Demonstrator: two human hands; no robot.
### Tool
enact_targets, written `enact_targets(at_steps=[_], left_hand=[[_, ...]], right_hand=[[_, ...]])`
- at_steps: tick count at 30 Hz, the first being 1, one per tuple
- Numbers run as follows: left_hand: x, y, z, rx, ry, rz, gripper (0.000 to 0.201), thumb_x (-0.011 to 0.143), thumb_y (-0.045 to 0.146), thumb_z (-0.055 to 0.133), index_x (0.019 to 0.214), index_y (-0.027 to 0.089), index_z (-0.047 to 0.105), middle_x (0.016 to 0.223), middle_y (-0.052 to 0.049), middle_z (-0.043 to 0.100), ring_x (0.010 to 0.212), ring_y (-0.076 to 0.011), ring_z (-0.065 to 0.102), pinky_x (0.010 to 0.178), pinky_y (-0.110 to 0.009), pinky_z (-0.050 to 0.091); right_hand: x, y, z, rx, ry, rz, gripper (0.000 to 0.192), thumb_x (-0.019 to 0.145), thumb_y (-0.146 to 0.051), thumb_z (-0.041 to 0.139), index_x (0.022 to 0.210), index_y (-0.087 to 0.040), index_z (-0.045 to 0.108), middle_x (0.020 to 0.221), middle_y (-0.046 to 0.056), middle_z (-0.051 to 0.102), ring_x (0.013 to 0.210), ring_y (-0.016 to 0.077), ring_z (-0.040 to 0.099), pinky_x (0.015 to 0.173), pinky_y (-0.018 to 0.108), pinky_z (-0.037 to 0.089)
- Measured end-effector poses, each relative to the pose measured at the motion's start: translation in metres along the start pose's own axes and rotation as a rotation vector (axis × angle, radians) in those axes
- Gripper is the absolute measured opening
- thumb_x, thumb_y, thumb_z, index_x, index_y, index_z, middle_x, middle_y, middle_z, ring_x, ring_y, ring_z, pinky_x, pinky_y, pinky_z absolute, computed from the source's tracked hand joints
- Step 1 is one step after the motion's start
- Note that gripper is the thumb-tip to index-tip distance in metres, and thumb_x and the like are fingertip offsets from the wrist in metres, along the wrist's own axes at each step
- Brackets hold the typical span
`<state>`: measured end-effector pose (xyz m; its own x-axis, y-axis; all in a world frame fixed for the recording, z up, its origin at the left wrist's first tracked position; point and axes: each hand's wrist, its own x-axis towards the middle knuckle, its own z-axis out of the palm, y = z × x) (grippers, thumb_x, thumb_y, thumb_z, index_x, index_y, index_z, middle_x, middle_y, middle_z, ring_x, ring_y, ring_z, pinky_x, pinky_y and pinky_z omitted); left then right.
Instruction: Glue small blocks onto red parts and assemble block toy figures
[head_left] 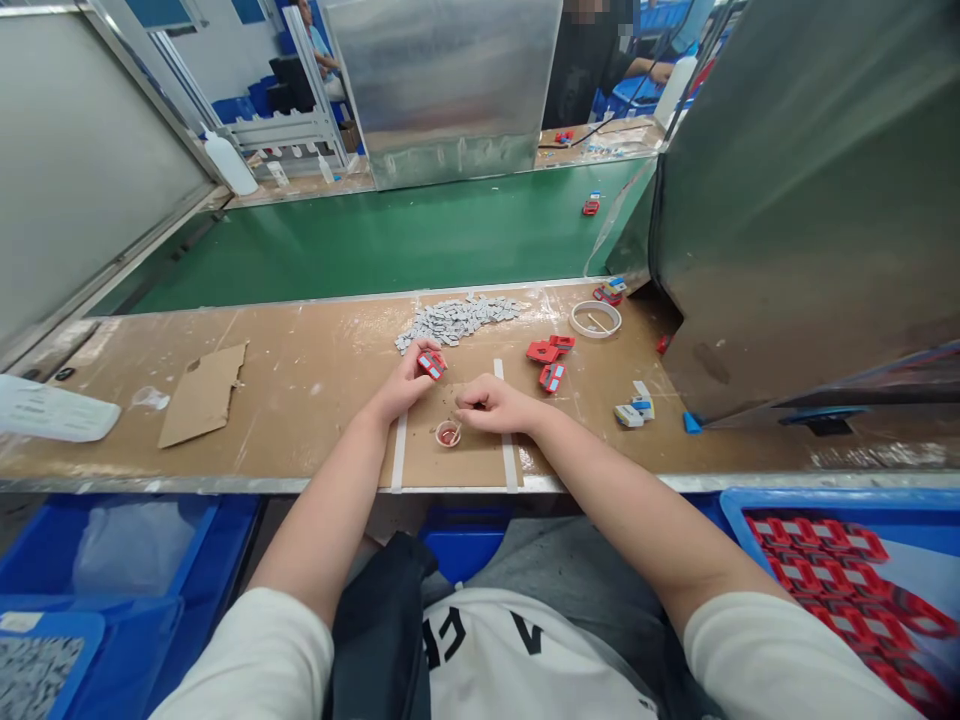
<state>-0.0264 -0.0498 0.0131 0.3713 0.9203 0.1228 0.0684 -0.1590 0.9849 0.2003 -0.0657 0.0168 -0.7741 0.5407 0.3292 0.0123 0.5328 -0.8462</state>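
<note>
Red part (431,364) sits pinched in left hand (401,390); right hand (491,407), fingers closed on a thin stick, dips into small cup (448,434) just below-left.

The left hand (401,388) holds a red part (431,364); grey chips (459,317) lie before a green belt (390,240).

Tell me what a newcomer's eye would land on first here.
Probably the left hand holding a small red plastic part at bench centre, with the right hand dipping a thin stick into a small round cup. Behind them lies a heap of small grey pieces, before the green conveyor belt.
</note>
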Motion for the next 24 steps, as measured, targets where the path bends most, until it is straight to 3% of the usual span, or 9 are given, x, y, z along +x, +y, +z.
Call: enact_targets(at_steps=[3,8,11,14,17,20,24], left_hand=[[-0.001,0.003,0.003,0.042,-0.019,0.042,0.061,0.075,0.024,0.082,0.121,0.026,0.042,0.104,0.0,0.06,0.09,-0.016,0.058,0.085,-0.03,0.047],[-0.001,0.0,0.004,0.105,-0.034,0.028,0.052,0.083,0.033,0.084,0.112,0.025,0.042,0.102,-0.001,0.063,0.089,-0.0166,0.061,0.087,-0.032,0.05],[-0.001,-0.004,0.001,0.127,-0.026,0.017,0.051,0.083,0.037,0.086,0.112,0.024,0.046,0.109,-0.003,0.065,0.09,-0.0171,0.063,0.086,-0.032,0.051],[-0.001,-0.007,0.0,0.134,-0.04,-0.007,0.052,0.083,0.039,0.088,0.115,0.023,0.05,0.114,-0.005,0.066,0.091,-0.0173,0.064,0.085,-0.032,0.052],[-0.002,-0.006,0.0,0.165,-0.059,-0.043,0.05,0.083,0.04,0.087,0.114,0.023,0.052,0.104,-0.003,0.066,0.086,-0.0174,0.063,0.082,-0.032,0.051],[-0.002,-0.006,0.0,0.221,-0.057,-0.05,0.047,0.083,0.04,0.087,0.112,0.023,0.053,0.098,-0.001,0.064,0.083,-0.0167,0.061,0.079,-0.03,0.05],[-0.001,-0.007,0.0,0.266,-0.058,-0.044,0.047,0.081,0.039,0.088,0.11,0.023,0.054,0.094,0.0,0.062,0.08,-0.0166,0.059,0.076,-0.03,0.049]], right_hand=[[0.0,0.0,-0.002,0.023,0.004,0.052,0.047,0.097,-0.033,0.055,0.059,-0.022,0.03,0.058,-0.007,0.024,0.055,0.0073,0.025,0.055,0.027,0.022],[-0.001,-0.002,-0.004,0.047,-0.029,0.131,0.052,0.097,-0.04,0.056,0.058,-0.022,0.027,0.058,-0.006,0.022,0.054,0.007,0.022,0.053,0.027,0.019],[-0.002,-0.002,-0.006,0.061,0.126,0.139,0.055,0.097,-0.044,0.058,0.057,-0.022,0.028,0.056,-0.006,0.023,0.054,0.0074,0.022,0.053,0.027,0.02],[-0.003,-0.001,-0.01,0.021,0.431,0.106,0.053,0.098,-0.045,0.056,0.056,-0.022,0.033,0.055,-0.005,0.03,0.053,0.0089,0.028,0.055,0.028,0.024],[-0.003,-0.001,-0.012,-0.117,0.663,0.059,0.053,0.099,-0.043,0.055,0.058,-0.023,0.03,0.056,-0.005,0.027,0.055,0.0101,0.028,0.058,0.03,0.025],[0.0,0.002,-0.011,-0.255,0.717,0.051,0.051,0.1,-0.04,0.054,0.061,-0.024,0.024,0.059,-0.005,0.024,0.056,0.0105,0.027,0.06,0.031,0.024],[0.004,0.007,-0.008,-0.334,0.683,0.074,0.048,0.1,-0.036,0.051,0.062,-0.023,0.025,0.059,-0.005,0.025,0.058,0.0107,0.027,0.061,0.031,0.024]])
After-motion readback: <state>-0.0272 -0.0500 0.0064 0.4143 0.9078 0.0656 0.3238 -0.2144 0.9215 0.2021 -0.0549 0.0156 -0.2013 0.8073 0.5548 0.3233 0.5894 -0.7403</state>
